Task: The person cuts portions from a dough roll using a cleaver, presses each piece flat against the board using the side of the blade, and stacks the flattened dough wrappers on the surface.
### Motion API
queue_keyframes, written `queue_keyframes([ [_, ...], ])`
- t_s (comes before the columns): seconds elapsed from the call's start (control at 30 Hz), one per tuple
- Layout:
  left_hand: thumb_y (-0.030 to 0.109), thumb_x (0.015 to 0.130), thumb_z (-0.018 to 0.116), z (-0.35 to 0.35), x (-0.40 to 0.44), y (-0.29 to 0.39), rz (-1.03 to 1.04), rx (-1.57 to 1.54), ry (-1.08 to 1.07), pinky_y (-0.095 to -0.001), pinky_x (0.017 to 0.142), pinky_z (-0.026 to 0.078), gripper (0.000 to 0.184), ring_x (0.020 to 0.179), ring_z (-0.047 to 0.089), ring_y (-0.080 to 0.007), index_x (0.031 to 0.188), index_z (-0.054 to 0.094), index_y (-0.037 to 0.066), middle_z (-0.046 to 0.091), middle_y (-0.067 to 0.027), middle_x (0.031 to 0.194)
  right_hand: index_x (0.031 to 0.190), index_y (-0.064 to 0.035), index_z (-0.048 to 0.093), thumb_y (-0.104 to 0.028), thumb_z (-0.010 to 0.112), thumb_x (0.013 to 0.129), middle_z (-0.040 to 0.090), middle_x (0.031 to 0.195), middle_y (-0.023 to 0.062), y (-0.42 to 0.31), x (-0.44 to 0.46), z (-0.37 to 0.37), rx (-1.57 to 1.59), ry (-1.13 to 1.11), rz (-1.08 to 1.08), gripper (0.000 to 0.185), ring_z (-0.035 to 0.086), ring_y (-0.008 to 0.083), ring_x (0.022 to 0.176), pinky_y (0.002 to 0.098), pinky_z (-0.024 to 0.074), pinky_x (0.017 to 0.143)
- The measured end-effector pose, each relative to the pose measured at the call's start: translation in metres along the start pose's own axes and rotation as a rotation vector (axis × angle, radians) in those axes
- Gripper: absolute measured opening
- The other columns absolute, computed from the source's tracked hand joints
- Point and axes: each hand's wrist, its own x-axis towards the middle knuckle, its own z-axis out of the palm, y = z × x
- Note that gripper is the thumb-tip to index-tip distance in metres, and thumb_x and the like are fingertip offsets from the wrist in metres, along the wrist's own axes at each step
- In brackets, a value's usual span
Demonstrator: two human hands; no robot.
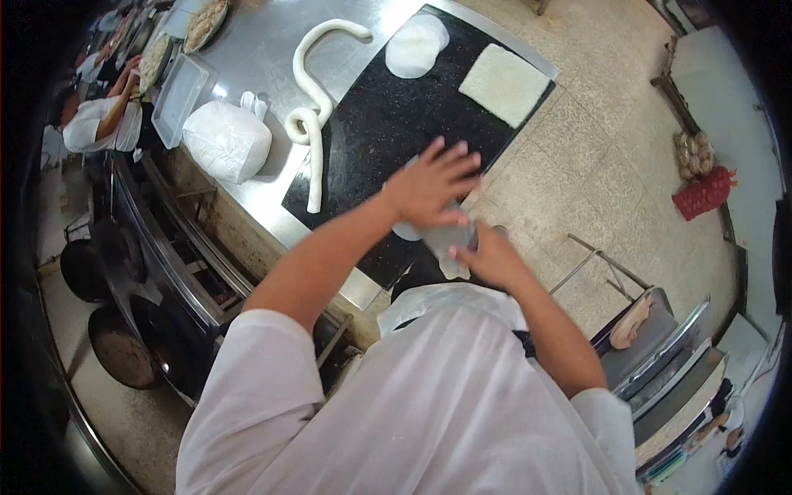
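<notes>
My left hand [431,186] has its fingers spread over the near part of the black countertop [363,148]. Just right of it, my right hand [488,257] is wrapped round the dark handle of a wide flat metal blade [450,239]. Beneath and beside my left hand a pale round piece [404,231] shows in part. A long rope of white dough [307,78] curls along the counter's left side. Farther off lie a stack of white rounds [415,45] and a white square slab [505,85].
A white plastic bag [227,140] and a clear tray [181,95] stand on the steel table [268,37]. Dark woks [124,346] are at lower left. A person [103,120] works at upper left. Stacked trays [668,355] and a red sack [704,194] are on the right.
</notes>
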Motion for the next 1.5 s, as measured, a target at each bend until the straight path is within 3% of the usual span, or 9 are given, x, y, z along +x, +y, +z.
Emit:
queue_keyframes([
  [0.43,0.075,0.089,0.057,-0.029,0.067,-0.023,0.051,0.178,0.202,-0.0655,0.124,0.011,0.076,0.154,0.030,-0.0325,0.147,0.057,0.026,0.046,-0.0073,0.158,0.122,0.0024,0.054,-0.036,0.080,0.085,0.072,0.096,0.0286,-0.011,0.021,-0.047,-0.184,0.174,0.096,0.059,0.071,0.0488,0.092,0.0533,0.0558,0.079],
  [0.5,0.071,0.086,0.064,-0.052,0.055,-0.018,0.014,0.228,0.279,-0.0589,0.121,0.026,0.077,0.147,0.041,-0.0314,0.146,0.057,0.023,0.053,-0.0092,0.151,0.122,0.0017,0.053,-0.033,0.078,0.087,0.071,0.096,0.0300,-0.013,0.009,-0.026,-0.153,0.262,0.095,0.055,0.070,0.0505,0.092,0.0538,0.0553,0.079],
  [0.57,0.070,0.082,0.069,-0.063,0.042,-0.015,-0.428,-0.056,0.177,-0.0484,0.107,0.046,0.082,0.128,0.060,-0.0320,0.143,0.057,0.018,0.062,-0.0128,0.140,0.123,0.0010,0.053,-0.030,0.075,0.089,0.071,0.097,0.0314,-0.010,-0.015,-0.002,-0.130,0.350,0.099,0.051,0.069,0.0522,0.092,0.0542,0.0548,0.078],
  [0.6,0.069,0.080,0.072,-0.054,0.030,-0.014,-0.464,-0.086,0.217,-0.0446,0.085,0.055,0.076,0.101,0.070,-0.0344,0.128,0.066,0.011,0.072,-0.0167,0.116,0.124,0.0005,0.052,-0.028,0.074,0.089,0.070,0.097,0.0323,-0.004,-0.034,0.014,-0.081,0.334,0.137,0.050,0.068,0.0526,0.092,0.0544,0.0545,0.078],
  [0.63,0.069,0.080,0.072,-0.048,0.020,-0.009,-0.473,-0.099,0.229,-0.0446,0.085,0.055,0.076,0.101,0.070,-0.0344,0.128,0.066,0.011,0.072,-0.0167,0.116,0.125,0.0000,0.052,-0.026,0.073,0.090,0.070,0.097,0.0331,0.002,-0.055,0.031,-0.036,0.315,0.172,0.049,0.068,0.0530,0.092,0.0546,0.0542,0.078],
  [0.7,0.065,0.082,0.074,-0.047,0.003,0.002,-0.502,-0.457,-0.479,-0.0482,0.077,0.056,0.065,0.089,0.072,-0.0392,0.107,0.071,0.006,0.073,-0.0207,0.096,0.126,0.0003,0.052,-0.026,0.073,0.089,0.070,0.098,0.0330,0.017,-0.100,0.054,-0.028,0.223,0.221,0.049,0.069,0.0520,0.092,0.0537,0.0544,0.078],
  [0.97,0.027,0.086,0.079,-0.025,-0.056,0.030,-0.751,-0.644,0.311,-0.0431,0.073,0.057,0.030,0.082,0.073,-0.0338,0.103,0.069,0.004,0.074,-0.0166,0.084,0.114,-0.0005,0.058,-0.025,0.074,0.090,0.072,0.086,0.0262,-0.015,-0.107,0.015,-0.084,0.356,0.256,0.038,0.070,0.0483,0.088,0.0522,0.0543,0.076],
  [1.1,0.018,0.087,0.078,-0.023,-0.059,0.040,-0.748,-0.649,0.385,-0.0406,0.073,0.057,0.028,0.079,0.073,-0.0303,0.110,0.069,0.004,0.074,-0.0150,0.087,0.112,0.0027,0.055,-0.022,0.073,0.091,0.070,0.093,0.0309,-0.029,-0.012,-0.004,-0.226,0.399,0.050,0.037,0.068,0.0519,0.090,0.0550,0.0538,0.077],
  [1.5,0.010,0.091,0.078,-0.054,-0.048,0.067,-1.014,-1.098,0.771,-0.0231,0.066,0.051,0.029,0.078,0.061,-0.0058,0.117,0.067,0.002,0.068,-0.0021,0.097,0.113,0.0021,0.057,-0.025,0.075,0.089,0.073,0.092,0.0274,-0.005,-0.005,-0.011,-0.105,-0.207,-0.122,0.041,0.071,0.0467,0.092,0.0537,0.0543,0.083],
])
